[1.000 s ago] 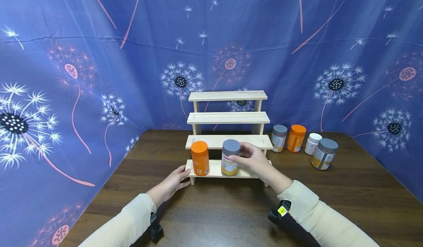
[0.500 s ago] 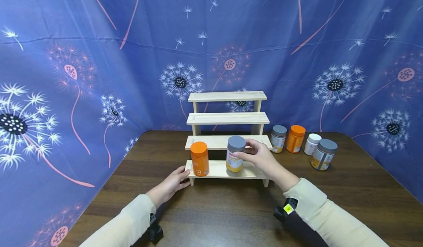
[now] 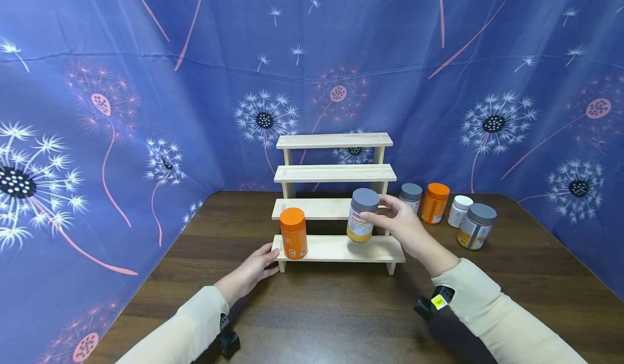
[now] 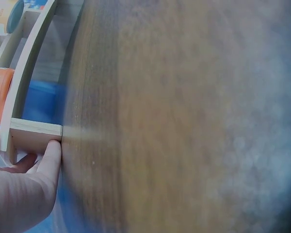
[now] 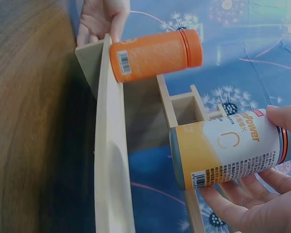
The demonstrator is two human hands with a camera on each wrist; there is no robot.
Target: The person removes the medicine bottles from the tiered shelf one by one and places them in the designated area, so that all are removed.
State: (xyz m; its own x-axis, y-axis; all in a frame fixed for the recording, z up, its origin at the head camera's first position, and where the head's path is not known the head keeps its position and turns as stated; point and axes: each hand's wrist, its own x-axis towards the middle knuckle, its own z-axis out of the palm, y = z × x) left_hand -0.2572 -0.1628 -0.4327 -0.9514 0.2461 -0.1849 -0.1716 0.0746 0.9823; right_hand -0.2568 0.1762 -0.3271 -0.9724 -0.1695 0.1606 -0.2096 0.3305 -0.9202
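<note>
A pale wooden four-step display stand [image 3: 327,173] stands on the dark table. My left hand [image 3: 248,274] grips the left end of its lowest step; in the left wrist view, fingers [image 4: 49,162] wrap the end support. An orange jar [image 3: 293,235] stands upright at that step's left end. My right hand [image 3: 408,228] holds a grey-lidded pill jar [image 3: 359,224] with a white and yellow label, thumb in front and fingers behind. In the right wrist view this jar [image 5: 228,148] is raised clear of the lowest step [image 5: 112,160].
To the right of the stand, at the back of the table, are a grey-lidded jar [image 3: 411,192], an orange jar [image 3: 435,204], a white bottle [image 3: 459,211] and another grey-lidded jar [image 3: 476,227]. A blue dandelion-print cloth [image 3: 205,104] hangs behind the table.
My right hand has lifted the grey-lidded pill jar off the lowest step and moved it up and to the right. The left hand stays at the stand's left end.
</note>
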